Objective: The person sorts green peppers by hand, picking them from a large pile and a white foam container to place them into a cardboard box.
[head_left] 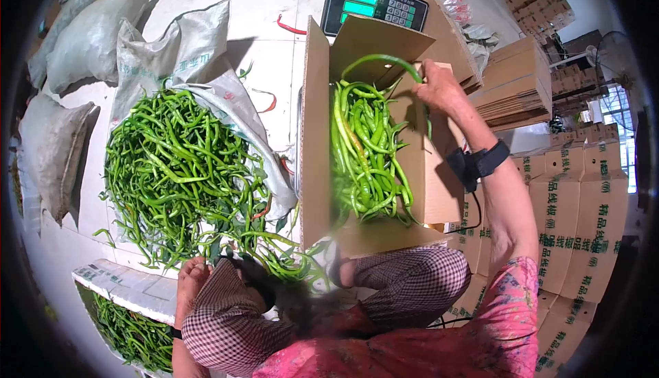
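Observation:
My right hand (439,87) is closed on a long green chili pepper (381,57) over the right side of an open cardboard box (315,138). The pepper arches leftward above the box's far end. Inside lie several long green peppers (367,145), one with a reddish-brown streak. My left hand (193,276) is beside my knee at the near edge of a large heap of green peppers (171,165). Its fingers are curled together, and what they hold, if anything, cannot be made out. The heap spills from an opened white woven sack (175,59).
A digital scale display (374,4) stands behind the box. Full sacks (103,38) lie at the left. A white foam container (123,285) holding green peppers is at lower left. Printed cartons (570,234) and flattened cardboard (511,93) are stacked at right. Red peppers (292,27) lie scattered on the floor.

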The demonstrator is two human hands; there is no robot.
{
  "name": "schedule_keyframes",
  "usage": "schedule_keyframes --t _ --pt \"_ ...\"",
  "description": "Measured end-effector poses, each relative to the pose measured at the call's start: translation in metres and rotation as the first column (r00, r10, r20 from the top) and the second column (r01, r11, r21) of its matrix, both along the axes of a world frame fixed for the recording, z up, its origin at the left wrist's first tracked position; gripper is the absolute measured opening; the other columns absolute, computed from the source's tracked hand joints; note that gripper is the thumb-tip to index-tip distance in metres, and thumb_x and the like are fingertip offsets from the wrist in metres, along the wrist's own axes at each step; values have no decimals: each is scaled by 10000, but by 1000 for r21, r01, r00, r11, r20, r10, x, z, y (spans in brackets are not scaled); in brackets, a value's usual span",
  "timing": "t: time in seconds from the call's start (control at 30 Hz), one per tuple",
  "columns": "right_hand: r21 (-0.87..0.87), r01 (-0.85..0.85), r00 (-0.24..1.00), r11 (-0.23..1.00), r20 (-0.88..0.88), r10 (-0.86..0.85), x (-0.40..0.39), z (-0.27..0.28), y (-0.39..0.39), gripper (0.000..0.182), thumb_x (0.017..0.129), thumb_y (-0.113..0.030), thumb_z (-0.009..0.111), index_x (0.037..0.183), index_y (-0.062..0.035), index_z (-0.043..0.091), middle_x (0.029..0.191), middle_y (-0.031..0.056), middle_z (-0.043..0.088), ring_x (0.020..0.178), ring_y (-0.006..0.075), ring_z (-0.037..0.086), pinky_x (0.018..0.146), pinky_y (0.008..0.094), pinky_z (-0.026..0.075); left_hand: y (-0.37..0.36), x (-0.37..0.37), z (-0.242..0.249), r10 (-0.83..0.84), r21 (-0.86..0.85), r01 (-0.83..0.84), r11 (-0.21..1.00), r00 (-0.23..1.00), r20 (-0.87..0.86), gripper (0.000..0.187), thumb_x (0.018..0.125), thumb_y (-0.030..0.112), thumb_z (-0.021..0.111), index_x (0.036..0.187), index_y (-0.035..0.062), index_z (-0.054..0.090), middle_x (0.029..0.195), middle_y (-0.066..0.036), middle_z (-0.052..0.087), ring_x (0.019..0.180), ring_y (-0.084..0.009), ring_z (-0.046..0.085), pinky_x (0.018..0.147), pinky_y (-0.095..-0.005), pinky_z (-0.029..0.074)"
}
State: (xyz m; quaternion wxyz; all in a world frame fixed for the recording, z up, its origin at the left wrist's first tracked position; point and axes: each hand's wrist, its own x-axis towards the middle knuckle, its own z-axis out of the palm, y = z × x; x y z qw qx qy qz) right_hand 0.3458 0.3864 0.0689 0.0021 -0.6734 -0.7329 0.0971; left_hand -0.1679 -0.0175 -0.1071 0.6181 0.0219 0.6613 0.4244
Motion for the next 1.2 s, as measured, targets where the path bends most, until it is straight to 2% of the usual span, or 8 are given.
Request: schedule_keyframes --t 0.23,0.43,0.53,0.73,0.97,1.0,1.1,1.2 --pt "-109 243 966 964 -64 -250 -19 -69 24 383 761 -256 647 1018 15 558 988 243 645 943 386 638 829 462 536 -13 4 -5 -152 -95 142 985 983 -103 273 925 125 550 1151 -28 562 903 -41 628 768 -127 584 729 -262 491" --pt "-197 -261 911 945 272 308 24 -133 31 393 849 -342 645 962 31 596 826 284 614 792 476 583 711 537 453 -19 7 -3 -196 -163 175 971 973 -122 241 945 164 567 1147 35 591 902 -27 636 796 -114 599 737 -261 498" --pt "-118 -101 951 988 280 130 18 -105 16 439 904 -374 572 1079 26 614 912 312 627 887 470 605 762 517 473 -16 11 3 -110 -159 92 983 988 -111 196 932 136 570 1098 33 587 886 -45 635 780 -120 612 691 -246 490" --pt "-274 -67 886 959 -458 -69 -67 46 -89 414 945 -287 549 1230 12 568 872 63 616 588 54 470 516 204 400 -3 -21 -11 29 16 -26 1000 947 -320 160 919 98 531 1046 26 597 861 -25 606 770 -117 578 698 -233 461" --pt "-682 -211 820 701 -513 -253 -154 132 -224 252 843 -150 598 1030 13 647 793 62 666 657 92 618 470 221 460 81 -27 -5 26 186 37 982 946 -322 309 916 147 584 1165 -34 553 942 -71 630 781 -119 577 714 -252 472" --pt "-615 -465 785 637 -619 -24 -161 113 -231 228 855 -92 594 1045 21 650 835 105 699 691 104 643 521 238 487 96 -22 -6 31 222 50 974 936 -350 326 914 149 584 1176 -44 553 970 -86 633 807 -127 578 716 -261 474" --pt "-722 -495 666 483 -673 -323 -212 50 -256 244 889 -92 605 1111 6 623 892 63 670 720 104 627 660 242 501 137 -17 -20 72 268 27 963 933 -352 412 888 174 625 1214 -60 532 1092 -125 630 946 -176 611 823 -296 481" --pt "-497 -511 635 701 -768 -82 -256 -52 -259 262 896 -106 605 1133 4 602 937 65 644 772 123 602 709 268 498 172 -15 -53 176 340 -20 940 882 -437 433 878 155 636 1228 -65 505 1021 -105 613 903 -155 571 783 -272 458"
